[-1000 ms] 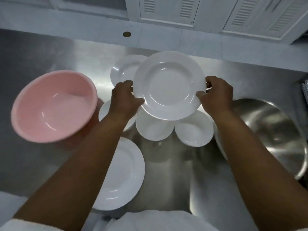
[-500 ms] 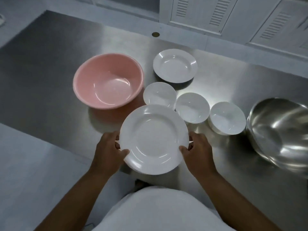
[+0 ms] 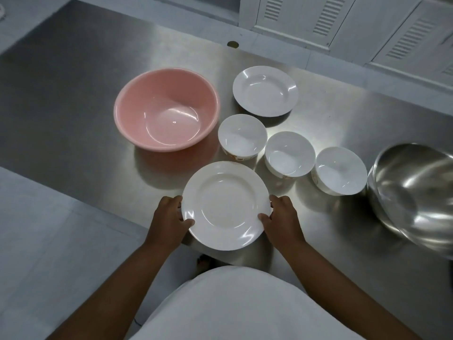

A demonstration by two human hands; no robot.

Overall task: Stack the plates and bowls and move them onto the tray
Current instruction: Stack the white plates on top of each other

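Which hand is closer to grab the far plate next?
Right. The right hand sits on the side of the held plate nearer the far plate; the left hand is farther away.

Counter [image 3: 85, 99]: near plate [image 3: 226, 204] at the front edge, between left hand [image 3: 169, 220] and right hand [image 3: 282, 220]. Behind it, three bowls [image 3: 289, 153] in a row running rightward. Basin [image 3: 166, 109] left of the row; far plate [image 3: 265, 90] behind it; metal bowl [image 3: 416, 192] at far right.

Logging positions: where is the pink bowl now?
Head view, left of centre on the steel table: the pink bowl sits just left of the nearest white bowl.
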